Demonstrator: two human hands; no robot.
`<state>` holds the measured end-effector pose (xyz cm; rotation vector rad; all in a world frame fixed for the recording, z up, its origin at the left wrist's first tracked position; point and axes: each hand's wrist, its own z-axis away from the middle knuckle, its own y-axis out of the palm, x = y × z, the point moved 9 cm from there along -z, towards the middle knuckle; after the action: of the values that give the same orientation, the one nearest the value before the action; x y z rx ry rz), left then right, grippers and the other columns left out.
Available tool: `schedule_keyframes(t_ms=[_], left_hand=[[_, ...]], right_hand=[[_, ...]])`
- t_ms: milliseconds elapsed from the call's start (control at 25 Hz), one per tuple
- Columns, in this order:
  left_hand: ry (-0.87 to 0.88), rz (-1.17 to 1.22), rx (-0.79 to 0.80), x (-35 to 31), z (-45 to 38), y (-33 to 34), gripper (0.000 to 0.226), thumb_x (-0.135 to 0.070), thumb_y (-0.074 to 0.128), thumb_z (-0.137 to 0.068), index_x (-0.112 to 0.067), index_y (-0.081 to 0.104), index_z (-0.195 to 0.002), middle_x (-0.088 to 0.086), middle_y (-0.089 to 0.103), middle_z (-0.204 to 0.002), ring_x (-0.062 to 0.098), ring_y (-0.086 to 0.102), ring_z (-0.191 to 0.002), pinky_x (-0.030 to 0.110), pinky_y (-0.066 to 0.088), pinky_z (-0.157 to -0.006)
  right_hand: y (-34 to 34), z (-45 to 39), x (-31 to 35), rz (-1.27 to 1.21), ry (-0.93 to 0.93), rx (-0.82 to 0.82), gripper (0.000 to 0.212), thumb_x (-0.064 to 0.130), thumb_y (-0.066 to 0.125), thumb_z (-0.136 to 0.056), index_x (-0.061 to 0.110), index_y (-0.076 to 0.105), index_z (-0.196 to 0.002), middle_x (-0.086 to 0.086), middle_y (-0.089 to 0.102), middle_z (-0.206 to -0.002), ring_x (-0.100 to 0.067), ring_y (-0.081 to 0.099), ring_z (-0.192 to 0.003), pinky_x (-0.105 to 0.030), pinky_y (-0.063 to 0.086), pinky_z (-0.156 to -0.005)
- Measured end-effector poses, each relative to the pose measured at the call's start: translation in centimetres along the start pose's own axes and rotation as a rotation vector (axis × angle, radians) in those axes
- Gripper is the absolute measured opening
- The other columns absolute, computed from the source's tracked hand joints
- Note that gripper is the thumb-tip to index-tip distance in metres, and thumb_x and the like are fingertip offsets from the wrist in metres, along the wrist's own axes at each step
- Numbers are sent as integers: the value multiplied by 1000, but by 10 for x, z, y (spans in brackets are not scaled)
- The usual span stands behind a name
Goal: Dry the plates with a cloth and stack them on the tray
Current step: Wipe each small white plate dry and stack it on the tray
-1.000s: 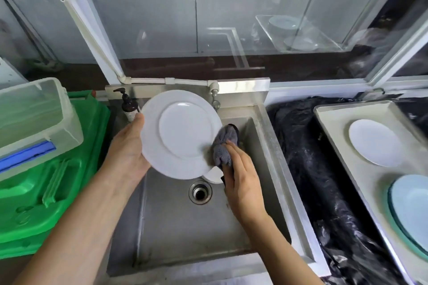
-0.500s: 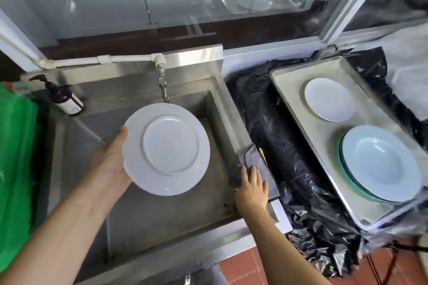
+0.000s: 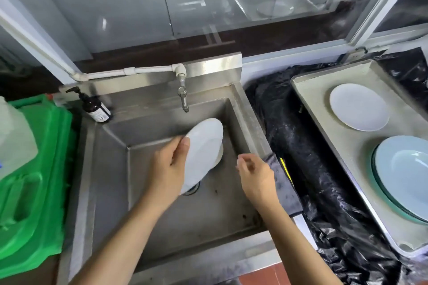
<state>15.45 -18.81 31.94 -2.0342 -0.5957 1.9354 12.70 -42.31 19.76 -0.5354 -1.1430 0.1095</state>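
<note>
A: Near field first. Left hand (image 3: 168, 170) grips the white plate (image 3: 203, 152) at its near rim, thumb across the face, other fingers hidden behind it. The plate is tipped on edge over the sink (image 3: 249, 120), above the drain (image 3: 193, 188). Judgement: the tilt lets drips fall into the basin and turns the rim toward the other hand.

B: Right hand?

A: Right hand (image 3: 256, 177) hovers just inside the sink's right rim, fingers loosely curled, holding nothing. The grey cloth (image 3: 281, 183) lies draped over that rim, directly beyond the hand. Judgement: wiping looks finished on this plate, and a hand-over or 2-handed carry comes next.

B: Anything else in the sink?

A: A second white piece (image 3: 220, 154) shows behind the held plate, mostly hidden; cannot tell whether plate or bowl.

B: Farther out?

A: Right of the sink, crumpled black plastic sheeting (image 3: 278, 122) fills the gap. Beyond it sits the tray (image 3: 310, 90), carrying 1 white plate (image 3: 359, 106) at its far end and a stack of pale blue dishes (image 3: 403, 176) nearer. Judgement: the held plate belongs on the white one.

B: Obstructions?

A: The tap (image 3: 183, 95) hangs at the sink's back wall, just above the plate's far rim; lifting straight up risks a knock. The route to the tray crosses the cloth and the sheeting. Left of the sink: a soap pump bottle (image 3: 96, 109) at the back corner, then a green crate (image 3: 39, 169) with a clear plastic container (image 3: 14, 136) on it.
</note>
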Motion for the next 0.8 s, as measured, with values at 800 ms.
schedule_keyframes(t_ms=[800], left_hand=[[121, -319, 57, 40, 21, -13, 31, -21, 60, -97, -22, 63, -128, -3, 63, -128, 22, 54, -117, 33, 45, -99]], right_hand=[[-29, 40, 18, -285, 220, -111, 36, 9, 60, -96, 25, 73, -66, 0, 73, -69, -15, 72, -57, -52, 63, -70]])
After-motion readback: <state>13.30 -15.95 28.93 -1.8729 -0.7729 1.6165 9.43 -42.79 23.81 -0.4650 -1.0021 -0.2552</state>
